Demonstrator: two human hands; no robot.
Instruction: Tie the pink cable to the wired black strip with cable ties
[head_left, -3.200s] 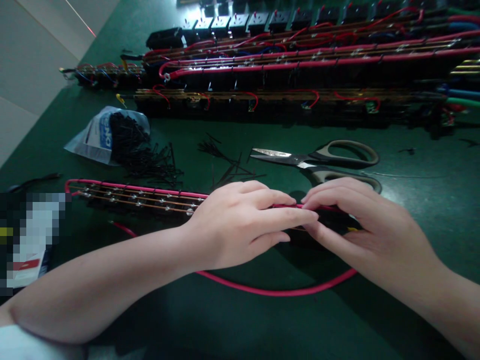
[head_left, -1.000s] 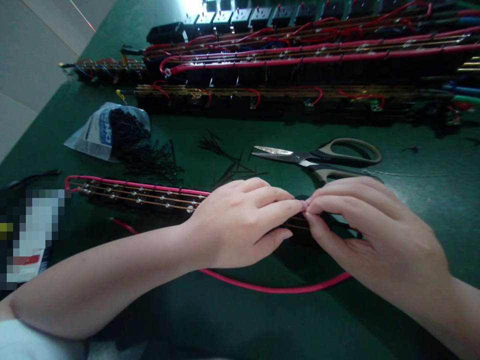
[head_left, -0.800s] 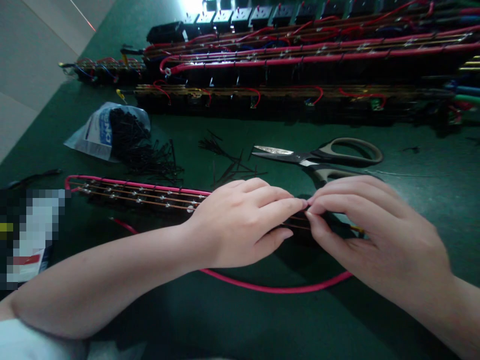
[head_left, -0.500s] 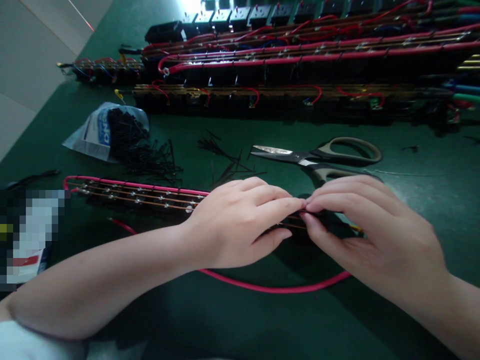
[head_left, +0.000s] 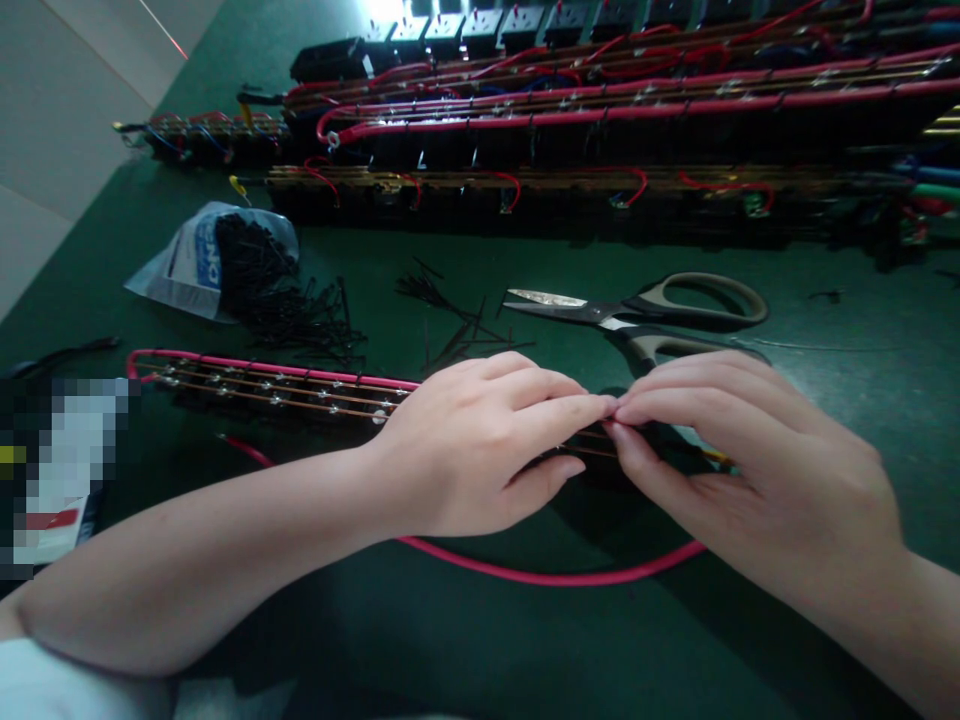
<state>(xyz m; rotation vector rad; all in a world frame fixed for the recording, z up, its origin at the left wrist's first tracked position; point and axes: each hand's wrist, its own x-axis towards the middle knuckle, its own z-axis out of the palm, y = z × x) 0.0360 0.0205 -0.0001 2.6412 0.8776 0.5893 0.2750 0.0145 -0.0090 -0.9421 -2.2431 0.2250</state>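
A narrow black strip (head_left: 251, 387) with copper rods, solder joints and a red cable (head_left: 360, 380) along its far edge lies across the bench. My left hand (head_left: 480, 440) spans this strip from above, its thumb on the near side and its index finger stretched towards my right hand. At the strip's right part, my right hand (head_left: 757, 460) pinches thumb and fingers together, touching the left index fingertip. Whatever sits in that pinch is too small and covered to make out. A loose red cable (head_left: 570, 578) curves below both hands.
Scissors (head_left: 615, 312) lie just beyond my right hand. An open plastic bag (head_left: 187, 265) spills black cable ties (head_left: 307, 320) at the left, with more black pieces (head_left: 457, 335) beside the scissors. Long wired strips (head_left: 525, 190) fill the back of the green bench (head_left: 420, 640).
My right hand has shifted very slightly to the right, still pinching. The left hand stays in place over the strip. The scissors appear marginally further right in the view.
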